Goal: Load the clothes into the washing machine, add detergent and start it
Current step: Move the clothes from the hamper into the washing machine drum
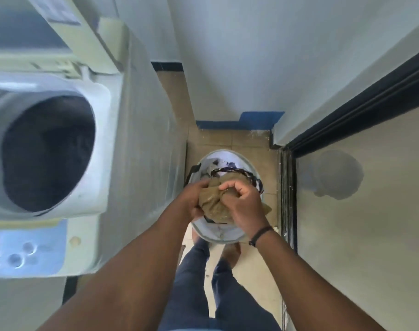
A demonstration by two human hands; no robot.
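Note:
A top-loading washing machine (100,130) stands at the left with its lid up and its dark drum (48,154) open. On the floor to its right sits a white laundry basket (230,237) holding several clothes. Over the basket I hold a crumpled olive-brown garment (213,206). My left hand (191,199) grips its left side and my right hand (242,201) grips its right side. A dark-and-white patterned garment (232,172) lies in the basket behind it.
The machine's control panel (24,252) with round buttons faces me at the lower left. A white wall (227,68) stands ahead, and a dark-framed glass door (287,187) runs along the right. My legs and feet stand on the tan tiled floor (227,139).

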